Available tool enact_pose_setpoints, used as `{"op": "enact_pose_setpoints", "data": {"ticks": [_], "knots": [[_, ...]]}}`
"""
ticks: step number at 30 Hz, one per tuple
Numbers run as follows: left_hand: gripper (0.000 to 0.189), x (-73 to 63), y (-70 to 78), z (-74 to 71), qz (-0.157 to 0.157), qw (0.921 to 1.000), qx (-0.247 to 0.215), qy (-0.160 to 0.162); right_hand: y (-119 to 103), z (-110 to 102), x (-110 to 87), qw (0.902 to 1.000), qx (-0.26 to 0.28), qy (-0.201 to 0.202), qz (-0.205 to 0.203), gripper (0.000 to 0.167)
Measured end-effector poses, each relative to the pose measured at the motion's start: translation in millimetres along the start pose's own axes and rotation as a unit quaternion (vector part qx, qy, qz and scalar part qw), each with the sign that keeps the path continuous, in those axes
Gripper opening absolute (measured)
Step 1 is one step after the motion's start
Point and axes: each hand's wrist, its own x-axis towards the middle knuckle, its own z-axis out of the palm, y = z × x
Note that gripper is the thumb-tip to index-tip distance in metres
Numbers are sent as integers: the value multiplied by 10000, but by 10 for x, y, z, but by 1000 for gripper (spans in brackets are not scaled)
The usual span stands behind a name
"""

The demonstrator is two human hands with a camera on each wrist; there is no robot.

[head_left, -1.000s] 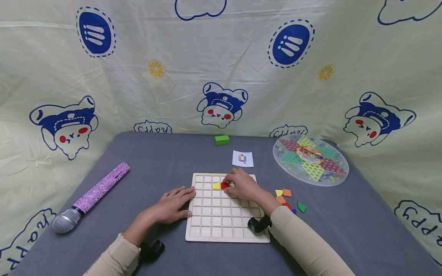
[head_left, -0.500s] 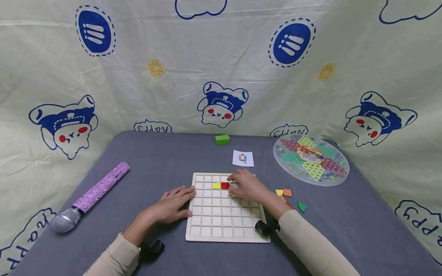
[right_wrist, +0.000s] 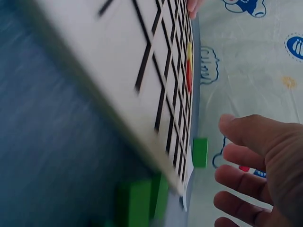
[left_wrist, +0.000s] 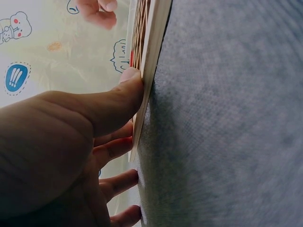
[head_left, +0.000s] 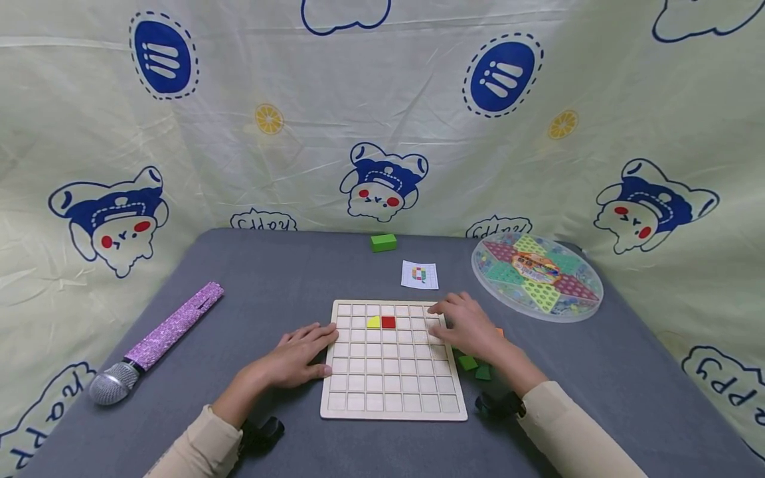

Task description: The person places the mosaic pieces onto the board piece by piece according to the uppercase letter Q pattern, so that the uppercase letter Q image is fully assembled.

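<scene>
A pale wooden grid board [head_left: 382, 384] lies in the middle of the table. In its second row from the far side sit a yellow piece [head_left: 373, 322] with a slanted side and a red square [head_left: 388, 322], side by side. My left hand [head_left: 305, 355] rests along the board's left edge, fingers spread, with the thumb against the rim in the left wrist view. Over the board's right side hovers my right hand [head_left: 469, 325], fingers loosely bent and nothing between them. Under and beside its wrist lie green pieces [head_left: 468, 362] next to the board's right edge.
Beyond the board lie a small printed pattern card [head_left: 420, 275] and a green block [head_left: 384, 243]. A round clear case [head_left: 538, 277] with a star pattern stands at the back right. On the left is a glittery purple microphone [head_left: 173, 325]. An orange piece [head_left: 500, 332] peeks out behind the right wrist.
My right hand has let go of the red square, leaving it in its cell, and moved right towards the board's right edge. The left hand has stayed put.
</scene>
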Motion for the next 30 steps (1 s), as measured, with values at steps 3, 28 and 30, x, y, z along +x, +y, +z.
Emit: {"op": "enact_pose_setpoints", "data": {"ticks": [3,28,30], "knots": [[66,0,1,0,-7,10000,-9,-1,95,-33,-83,9998,-112,93,146,31],[64,-6,-6,3,-3,10000,14,4,543,-150,-481,9890,-633,-228,1314,35],[64,-6,-6,2,3,10000,19,12,550,-148,-490,9886,-652,-196,1342,36]]}}
